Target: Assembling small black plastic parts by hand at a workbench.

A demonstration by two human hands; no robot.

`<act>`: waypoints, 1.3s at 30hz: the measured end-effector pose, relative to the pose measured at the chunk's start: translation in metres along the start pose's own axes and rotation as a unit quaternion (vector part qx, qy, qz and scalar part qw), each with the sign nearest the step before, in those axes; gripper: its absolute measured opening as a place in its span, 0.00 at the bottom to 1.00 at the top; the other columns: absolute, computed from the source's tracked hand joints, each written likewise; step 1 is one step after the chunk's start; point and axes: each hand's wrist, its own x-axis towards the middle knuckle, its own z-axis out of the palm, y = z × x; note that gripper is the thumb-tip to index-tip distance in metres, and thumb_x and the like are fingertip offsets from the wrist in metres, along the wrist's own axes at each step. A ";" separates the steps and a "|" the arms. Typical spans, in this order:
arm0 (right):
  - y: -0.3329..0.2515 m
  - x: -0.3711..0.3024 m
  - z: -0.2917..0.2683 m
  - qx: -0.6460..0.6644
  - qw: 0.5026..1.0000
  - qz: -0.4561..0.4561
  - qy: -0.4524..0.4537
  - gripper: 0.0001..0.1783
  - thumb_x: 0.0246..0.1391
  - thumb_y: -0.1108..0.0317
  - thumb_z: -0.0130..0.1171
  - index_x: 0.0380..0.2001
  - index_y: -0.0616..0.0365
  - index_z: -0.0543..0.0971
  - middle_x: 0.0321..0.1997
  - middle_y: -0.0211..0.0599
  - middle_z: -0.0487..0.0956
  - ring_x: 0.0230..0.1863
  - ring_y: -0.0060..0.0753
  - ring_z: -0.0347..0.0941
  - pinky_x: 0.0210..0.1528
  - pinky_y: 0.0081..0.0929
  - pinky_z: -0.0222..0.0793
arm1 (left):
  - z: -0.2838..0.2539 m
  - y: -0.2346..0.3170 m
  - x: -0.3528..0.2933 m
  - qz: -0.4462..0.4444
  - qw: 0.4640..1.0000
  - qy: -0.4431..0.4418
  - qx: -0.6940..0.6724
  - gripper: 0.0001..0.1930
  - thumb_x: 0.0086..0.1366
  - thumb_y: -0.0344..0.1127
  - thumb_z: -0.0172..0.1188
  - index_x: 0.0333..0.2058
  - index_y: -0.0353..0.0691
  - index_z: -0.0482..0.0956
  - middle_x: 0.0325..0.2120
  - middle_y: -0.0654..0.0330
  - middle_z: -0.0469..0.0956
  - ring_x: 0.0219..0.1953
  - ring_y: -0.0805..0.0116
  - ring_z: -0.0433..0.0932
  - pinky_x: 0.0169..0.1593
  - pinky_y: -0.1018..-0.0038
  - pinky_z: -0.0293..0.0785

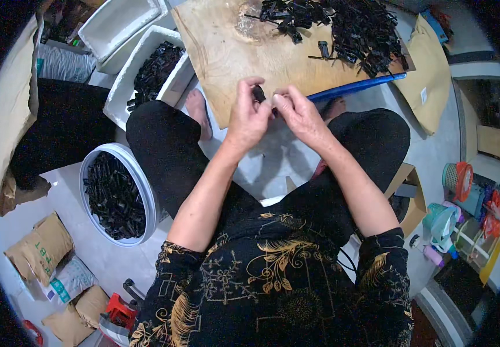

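Observation:
Both my hands meet just off the near edge of a wooden board (pixel 215 52). My left hand (pixel 246 118) is closed around a small black plastic part (pixel 258 93), which shows between thumb and forefinger. Close beside it, my right hand (pixel 300 115) is pinched, its thumb and fingertips almost touching the left thumb. What the right fingers hold, if anything, is too small or hidden to name. A heap of similar black parts (pixel 365 34) covers the far right of the board, and one single part (pixel 323 50) lies a little apart from it.
At the left stand a white foam box (pixel 114 104) and a round white bucket (pixel 152 199), both holding black parts. Brown packages (pixel 40 246) lie at the lower left. An open cardboard box (pixel 417 208) is by my right knee; a blue edge (pixel 357 87) runs under the board.

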 end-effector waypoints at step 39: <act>-0.034 -0.004 -0.001 0.313 0.916 0.241 -0.076 0.15 0.60 0.54 0.39 0.35 0.54 0.67 0.13 0.19 0.58 0.11 0.12 0.46 0.11 0.13 0.41 | -0.004 0.006 -0.015 -0.100 0.968 -0.014 -0.229 0.19 0.61 0.24 0.44 0.52 0.38 0.63 0.31 0.63 0.71 0.30 0.78 0.70 0.33 0.82 0.67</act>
